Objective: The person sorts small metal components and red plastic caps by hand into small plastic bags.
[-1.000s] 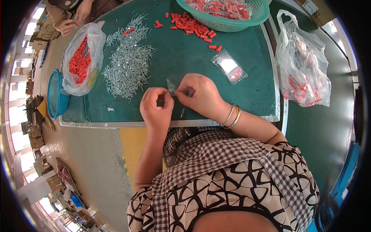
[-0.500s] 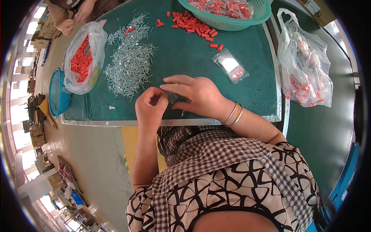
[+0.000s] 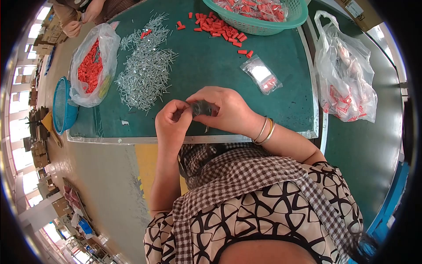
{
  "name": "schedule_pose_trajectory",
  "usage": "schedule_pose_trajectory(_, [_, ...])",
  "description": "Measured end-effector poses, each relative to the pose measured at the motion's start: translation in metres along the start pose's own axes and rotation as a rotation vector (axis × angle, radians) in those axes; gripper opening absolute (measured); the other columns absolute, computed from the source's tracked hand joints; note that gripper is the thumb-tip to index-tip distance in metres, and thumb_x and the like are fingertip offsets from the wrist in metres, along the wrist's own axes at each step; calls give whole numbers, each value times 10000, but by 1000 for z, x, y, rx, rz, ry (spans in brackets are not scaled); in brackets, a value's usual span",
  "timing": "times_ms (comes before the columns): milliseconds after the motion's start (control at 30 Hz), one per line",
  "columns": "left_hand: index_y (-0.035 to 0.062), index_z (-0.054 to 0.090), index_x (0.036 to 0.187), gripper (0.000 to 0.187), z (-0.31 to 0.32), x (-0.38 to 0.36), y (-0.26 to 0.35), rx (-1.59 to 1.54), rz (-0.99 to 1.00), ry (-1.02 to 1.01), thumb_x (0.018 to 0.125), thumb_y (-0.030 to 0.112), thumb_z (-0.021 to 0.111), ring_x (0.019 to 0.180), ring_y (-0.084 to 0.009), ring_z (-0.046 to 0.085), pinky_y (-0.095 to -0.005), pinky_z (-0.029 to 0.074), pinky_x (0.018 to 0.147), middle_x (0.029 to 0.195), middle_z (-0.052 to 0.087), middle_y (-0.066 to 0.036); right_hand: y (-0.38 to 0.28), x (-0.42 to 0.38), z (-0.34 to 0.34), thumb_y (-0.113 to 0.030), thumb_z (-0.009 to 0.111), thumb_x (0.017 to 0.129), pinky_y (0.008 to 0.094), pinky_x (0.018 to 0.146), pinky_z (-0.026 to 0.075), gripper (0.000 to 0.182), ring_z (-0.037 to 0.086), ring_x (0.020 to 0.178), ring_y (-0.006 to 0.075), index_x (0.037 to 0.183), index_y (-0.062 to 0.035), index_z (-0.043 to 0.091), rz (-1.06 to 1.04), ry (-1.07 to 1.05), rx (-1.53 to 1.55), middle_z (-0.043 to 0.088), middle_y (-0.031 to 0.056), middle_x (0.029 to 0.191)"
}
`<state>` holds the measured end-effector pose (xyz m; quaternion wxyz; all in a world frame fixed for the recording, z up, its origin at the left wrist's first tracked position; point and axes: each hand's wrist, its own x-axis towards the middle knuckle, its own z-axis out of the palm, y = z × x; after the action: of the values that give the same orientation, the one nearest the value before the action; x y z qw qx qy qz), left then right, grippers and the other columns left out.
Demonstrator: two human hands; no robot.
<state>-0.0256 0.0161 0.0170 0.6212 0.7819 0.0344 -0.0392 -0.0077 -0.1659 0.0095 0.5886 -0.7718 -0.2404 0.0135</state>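
Between my hands, near the table's front edge, is a small clear plastic bag (image 3: 201, 108). My left hand (image 3: 172, 121) pinches its left side, and my right hand (image 3: 226, 108) has thumb and fingers closed round its right side. Whatever the bag may contain is too small to make out. Beyond my left hand lies a wide pile of metal screws (image 3: 145, 75). Red plastic plugs (image 3: 226, 31) are scattered at the back of the green table (image 3: 202, 57). A flat clear packet (image 3: 262, 75) with red print rests to the right of my hands.
A green basket (image 3: 259, 28) of bagged red pieces stands at the back. On the left are a plastic bag of red plugs (image 3: 91, 70) and a blue basket (image 3: 65, 105). A white plastic bag (image 3: 345, 75) is at right. Another person's hands (image 3: 79, 24) show at top left.
My right hand's fingers have closed in round the small bag, which now shows more clearly between my hands. The other person's hands have shifted slightly.
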Motion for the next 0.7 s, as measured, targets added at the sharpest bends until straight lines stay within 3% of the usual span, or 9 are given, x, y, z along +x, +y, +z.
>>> schedule_pose_trajectory(133, [4,634,854,52,6,-3,6,22,106,76,842,-47,632,705,-41,549,-201,437,634,809,621,8,-1,0,-1,-49,771,735,244,564,500,369,605,657,106,1090,-73,676,69,15,21,669,32,988])
schedule_pose_trajectory(233, [11,650,917,121,-2,-1,3,328,516,41,830,-73,633,723,-104,589,-225,465,645,864,632,-43,0,2,-3,-40,751,763,268,607,501,315,616,698,131,1070,-71,686,71,-5,26,673,34,954])
schedule_pose_trajectory(333, [0,647,949,171,-3,-3,6,400,584,-79,813,-102,625,799,-126,582,-239,460,696,926,603,-52,17,2,7,-27,723,793,295,647,502,275,625,739,165,1063,-70,691,-99,74,5,671,37,917])
schedule_pose_trajectory(433, [17,667,975,214,1,-7,13,330,489,-43,799,-103,646,756,-125,561,-245,454,671,933,598,-51,15,1,6,-15,706,807,305,667,507,268,629,762,209,1070,-63,687,-90,45,-23,665,61,905])
schedule_pose_trajectory(533, [45,688,982,229,-5,-9,9,359,534,1,782,-67,685,748,-175,593,-296,474,603,919,602,-66,13,0,5,-2,703,795,310,679,509,284,627,766,230,1074,-54,683,-17,64,27,660,82,900])
schedule_pose_trajectory(700, [59,687,981,246,9,-13,12,489,608,-27,751,-15,733,726,-225,583,-331,478,603,890,567,-74,19,0,10,24,688,769,314,682,515,330,628,772,243,1090,-50,676,-79,81,-41,655,93,899])
